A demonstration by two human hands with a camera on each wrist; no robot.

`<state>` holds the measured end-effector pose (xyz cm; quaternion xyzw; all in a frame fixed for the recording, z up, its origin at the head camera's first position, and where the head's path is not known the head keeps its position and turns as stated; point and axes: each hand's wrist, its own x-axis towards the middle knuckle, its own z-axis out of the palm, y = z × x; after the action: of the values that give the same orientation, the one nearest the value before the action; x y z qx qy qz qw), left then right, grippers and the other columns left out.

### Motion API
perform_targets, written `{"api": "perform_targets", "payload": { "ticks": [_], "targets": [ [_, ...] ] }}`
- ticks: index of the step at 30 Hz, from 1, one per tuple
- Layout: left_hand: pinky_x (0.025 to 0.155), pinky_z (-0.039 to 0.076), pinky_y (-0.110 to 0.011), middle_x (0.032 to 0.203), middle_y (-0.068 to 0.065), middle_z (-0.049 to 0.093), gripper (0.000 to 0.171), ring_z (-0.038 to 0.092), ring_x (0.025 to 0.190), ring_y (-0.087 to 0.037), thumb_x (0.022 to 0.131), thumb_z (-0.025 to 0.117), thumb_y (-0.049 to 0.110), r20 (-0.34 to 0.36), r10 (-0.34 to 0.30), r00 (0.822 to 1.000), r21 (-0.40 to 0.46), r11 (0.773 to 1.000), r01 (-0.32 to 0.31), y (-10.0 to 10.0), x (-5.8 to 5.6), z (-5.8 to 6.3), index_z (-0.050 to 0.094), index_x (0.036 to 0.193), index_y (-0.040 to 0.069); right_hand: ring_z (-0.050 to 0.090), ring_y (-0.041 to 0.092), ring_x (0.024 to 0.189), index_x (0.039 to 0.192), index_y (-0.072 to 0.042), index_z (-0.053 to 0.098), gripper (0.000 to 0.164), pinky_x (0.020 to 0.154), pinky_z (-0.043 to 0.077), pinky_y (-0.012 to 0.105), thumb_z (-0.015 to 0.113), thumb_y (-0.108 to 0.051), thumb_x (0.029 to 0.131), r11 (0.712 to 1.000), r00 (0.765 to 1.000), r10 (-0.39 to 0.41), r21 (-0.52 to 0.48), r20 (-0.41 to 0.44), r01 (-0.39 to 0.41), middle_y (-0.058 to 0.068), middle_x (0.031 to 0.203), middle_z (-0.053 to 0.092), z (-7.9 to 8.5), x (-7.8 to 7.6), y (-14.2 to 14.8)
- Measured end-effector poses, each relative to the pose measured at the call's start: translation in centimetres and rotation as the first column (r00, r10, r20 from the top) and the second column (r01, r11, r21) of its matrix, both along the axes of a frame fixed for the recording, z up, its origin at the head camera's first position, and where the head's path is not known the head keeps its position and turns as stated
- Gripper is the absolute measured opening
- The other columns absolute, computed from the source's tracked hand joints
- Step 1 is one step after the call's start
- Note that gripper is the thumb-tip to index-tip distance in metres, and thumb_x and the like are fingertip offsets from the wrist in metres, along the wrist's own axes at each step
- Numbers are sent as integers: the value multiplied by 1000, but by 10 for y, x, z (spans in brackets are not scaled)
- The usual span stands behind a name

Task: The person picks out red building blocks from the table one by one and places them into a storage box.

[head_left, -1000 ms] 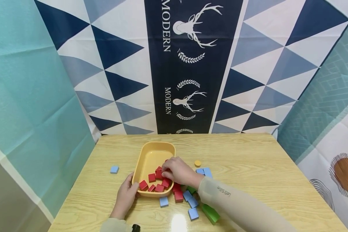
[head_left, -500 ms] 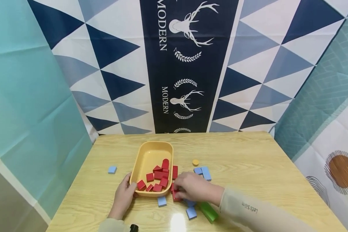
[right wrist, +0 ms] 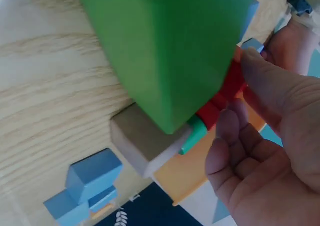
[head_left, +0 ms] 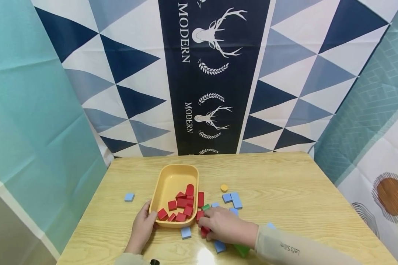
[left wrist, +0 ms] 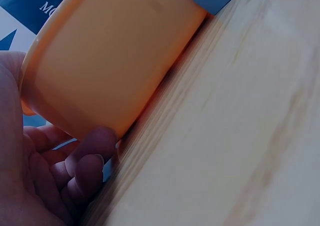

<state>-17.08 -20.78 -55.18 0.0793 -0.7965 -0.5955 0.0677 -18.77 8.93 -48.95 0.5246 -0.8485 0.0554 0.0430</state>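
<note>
A yellow plastic tray [head_left: 167, 186] stands on the table, holding several red blocks [head_left: 184, 202]. My left hand [head_left: 142, 225] grips its near left corner, thumb over the rim and fingers against the outside wall. In the left wrist view the tray's wall [left wrist: 115, 50] fills the upper part. Just right of the tray, my right hand [head_left: 228, 227] pinches a red block [head_left: 203, 232] between thumb and fingertips, low over the table. Two more red blocks, one at the tray's side [head_left: 201, 199], lie close by. A green block [right wrist: 165, 45] looms large in the right wrist view, under that wrist.
Blue blocks [head_left: 236, 200] lie scattered right of the tray, with one [head_left: 186, 232] before it and another [head_left: 129, 197] to its left. A round yellow piece [head_left: 224, 188] sits behind them. Patterned cloth [head_left: 209, 73] hangs behind the table [head_left: 278, 184].
My right hand has moved out from over the tray, rightward and nearer, to the red blocks beside it, and now pinches one. The left hand keeps its grip on the tray.
</note>
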Motion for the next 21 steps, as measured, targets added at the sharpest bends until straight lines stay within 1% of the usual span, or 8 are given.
{"api": "perform_targets", "payload": {
  "ticks": [3, 8, 10, 13, 15, 17, 19, 21],
  "targets": [
    [56, 55, -28, 133, -21, 55, 53, 61, 94, -23, 91, 50, 9, -12, -3, 1000, 2, 1000, 3, 0, 1, 2, 47, 144, 6, 50, 3, 79, 104, -29, 72, 29, 73, 50, 26, 81, -39, 78, 999, 999, 22, 41, -32, -20, -13, 88, 58, 1, 2, -4],
    [54, 55, -28, 129, -22, 57, 53, 63, 85, -21, 91, 50, 7, -29, -1, 1000, 12, 1000, 2, 1, 3, 1, 47, 143, 4, 48, 4, 76, 98, -33, 73, 19, 66, 44, 23, 80, -35, 80, 993, 993, 70, 97, -90, -61, -13, 85, 59, -1, 7, -10],
    [54, 55, -28, 129, -21, 58, 52, 63, 83, -21, 91, 50, 7, -25, 1, 1000, 17, 1000, -1, 1, 3, -1, 48, 143, 5, 48, 4, 77, 96, -33, 73, 15, 66, 44, 23, 78, -32, 82, 989, 991, 96, 118, -90, -85, -14, 85, 60, -3, 9, -11],
    [55, 55, -28, 130, -21, 57, 53, 63, 83, -21, 91, 50, 8, -13, -2, 1000, 29, 1000, 2, 1, 3, -2, 47, 144, 6, 47, 2, 75, 93, -32, 69, 11, 68, 44, 21, 76, -29, 85, 984, 989, 135, 124, -56, -127, -17, 81, 57, -3, 14, -13],
    [56, 55, -28, 132, -21, 55, 53, 62, 86, -21, 91, 50, 9, -3, -4, 1000, 31, 1000, 4, 1, 2, -2, 46, 144, 6, 46, -1, 74, 92, -31, 66, 11, 68, 44, 19, 75, -29, 85, 985, 989, 149, 95, -13, -147, -19, 80, 55, 2, 16, -16],
    [56, 55, -29, 134, -21, 54, 53, 62, 88, -22, 92, 50, 9, -6, -8, 1000, 28, 1000, 8, 1, 2, -1, 46, 145, 6, 45, -4, 75, 94, -29, 64, 13, 68, 44, 16, 75, -28, 86, 987, 986, 158, 33, 44, -160, -20, 82, 55, 13, 17, -20],
    [56, 55, -28, 134, -22, 54, 54, 62, 89, -21, 92, 50, 9, -19, -14, 1000, 19, 1000, 14, 1, 1, 0, 45, 145, 5, 46, -6, 79, 95, -27, 64, 14, 70, 46, 15, 75, -27, 86, 986, 984, 163, -52, 74, -160, -20, 86, 57, 27, 17, -24],
    [55, 55, -27, 132, -22, 55, 52, 62, 86, -21, 92, 50, 8, -32, -16, 999, 20, 1000, 17, 0, 1, 0, 46, 145, 6, 48, -4, 85, 95, -24, 65, 15, 73, 47, 16, 77, -25, 84, 980, 985, 152, -142, 79, -140, -18, 89, 61, 41, 15, -29]
  ]
}}
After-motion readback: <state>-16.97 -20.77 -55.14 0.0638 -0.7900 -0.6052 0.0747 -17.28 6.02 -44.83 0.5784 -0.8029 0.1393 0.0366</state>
